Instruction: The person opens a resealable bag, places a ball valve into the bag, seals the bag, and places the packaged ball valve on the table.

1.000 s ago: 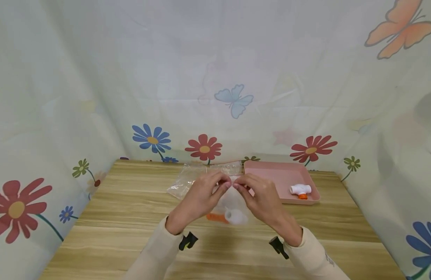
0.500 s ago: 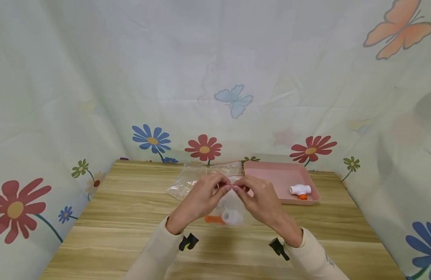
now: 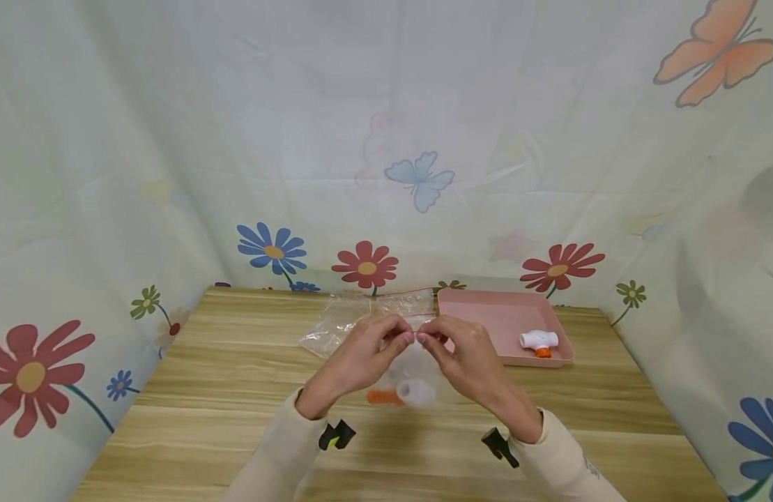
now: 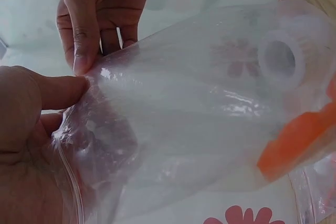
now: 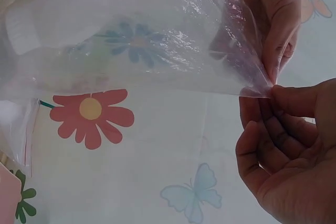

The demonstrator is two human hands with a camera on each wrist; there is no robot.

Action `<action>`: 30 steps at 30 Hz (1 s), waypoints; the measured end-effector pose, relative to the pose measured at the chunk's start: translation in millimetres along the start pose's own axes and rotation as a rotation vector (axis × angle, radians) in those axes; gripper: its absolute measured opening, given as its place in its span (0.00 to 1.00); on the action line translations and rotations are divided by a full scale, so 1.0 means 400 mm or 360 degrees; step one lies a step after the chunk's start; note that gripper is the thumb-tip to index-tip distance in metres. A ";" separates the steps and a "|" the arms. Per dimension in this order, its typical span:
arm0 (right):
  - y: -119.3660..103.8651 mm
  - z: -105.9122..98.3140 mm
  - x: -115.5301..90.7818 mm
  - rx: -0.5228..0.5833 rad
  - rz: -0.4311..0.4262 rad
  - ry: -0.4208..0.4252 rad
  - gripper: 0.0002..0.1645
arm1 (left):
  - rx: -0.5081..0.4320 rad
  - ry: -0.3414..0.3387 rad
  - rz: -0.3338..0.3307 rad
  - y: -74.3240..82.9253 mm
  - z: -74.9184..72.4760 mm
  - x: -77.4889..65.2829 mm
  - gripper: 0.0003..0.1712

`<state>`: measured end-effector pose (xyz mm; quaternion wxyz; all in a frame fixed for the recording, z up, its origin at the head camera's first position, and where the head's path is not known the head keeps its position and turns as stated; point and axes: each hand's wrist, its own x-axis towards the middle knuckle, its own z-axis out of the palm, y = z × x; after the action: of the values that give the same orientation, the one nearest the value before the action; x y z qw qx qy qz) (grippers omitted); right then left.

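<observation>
Two-handed, pinching one clear bag (image 4: 173,93) at its top edge: gripping it between thumb and fingers of left hand (image 3: 363,355), gripping it the same way with right hand (image 3: 470,355), holding both pinches just beside each other. Dangling it below the hands, above a wood-grain table (image 3: 235,397). Seeing a white valve (image 3: 417,392) with an orange handle (image 3: 384,397) through the plastic, down in the bottom. Also spotting a flat bag (image 3: 336,317) lying behind the hands, just beside a pink tray (image 3: 486,317). Logging a second valve (image 3: 539,339), white and orange, sitting in the tray's near right corner. Noting flowered cloth (image 3: 298,125) hanging behind.
</observation>
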<state>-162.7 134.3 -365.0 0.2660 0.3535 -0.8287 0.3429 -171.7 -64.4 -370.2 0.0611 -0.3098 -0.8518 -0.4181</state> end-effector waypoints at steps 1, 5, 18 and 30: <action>0.000 0.000 0.000 0.0002 0.0001 0.0001 0.02 | 0.0005 0.0005 0.0007 0.000 0.001 0.000 0.06; 0.002 0.003 -0.001 -0.0012 0.0010 0.0011 0.01 | 0.0069 0.0058 0.0072 0.001 0.006 -0.001 0.05; 0.003 0.008 -0.001 -0.0083 -0.0041 0.0068 0.02 | 0.0180 0.0143 0.0143 0.006 0.002 -0.008 0.06; 0.001 -0.006 -0.001 -0.0094 -0.0019 0.0062 0.04 | 0.0151 0.0101 0.0137 0.002 -0.021 -0.012 0.04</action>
<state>-162.3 136.5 -363.8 0.2946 0.3436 -0.8310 0.3234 -168.8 -72.6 -366.1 0.1205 -0.3295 -0.8542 -0.3838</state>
